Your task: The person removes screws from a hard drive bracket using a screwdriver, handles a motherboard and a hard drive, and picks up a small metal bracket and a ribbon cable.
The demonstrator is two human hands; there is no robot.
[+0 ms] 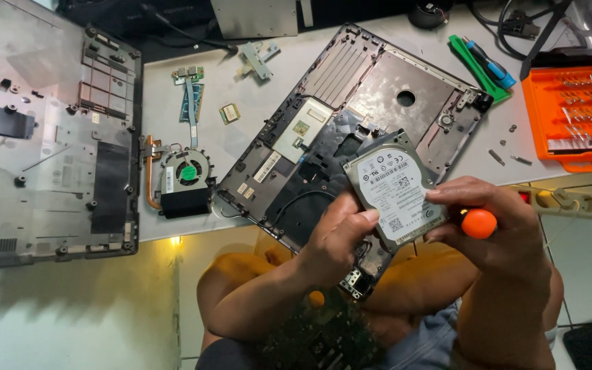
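Hands: both raised above the opened laptop base (351, 116), sharing a hard drive (393, 186).
Left hand (337, 240): thumb and fingers pinch the drive's lower left edge.
Right hand (498, 219): fingertips clamp the drive's right edge; an orange-handled screwdriver (479, 223) sits tucked in the palm.
Hard drive: label up, tilted, held off the worktop (241, 130).
Nearby: cooling fan (185, 175), orange bit case (570, 113).

Left hand (337, 240): raised, fingers curled, thumb extended, gripping. Right hand (498, 223): raised, thumb and fingers pinching; palm apparently closed.
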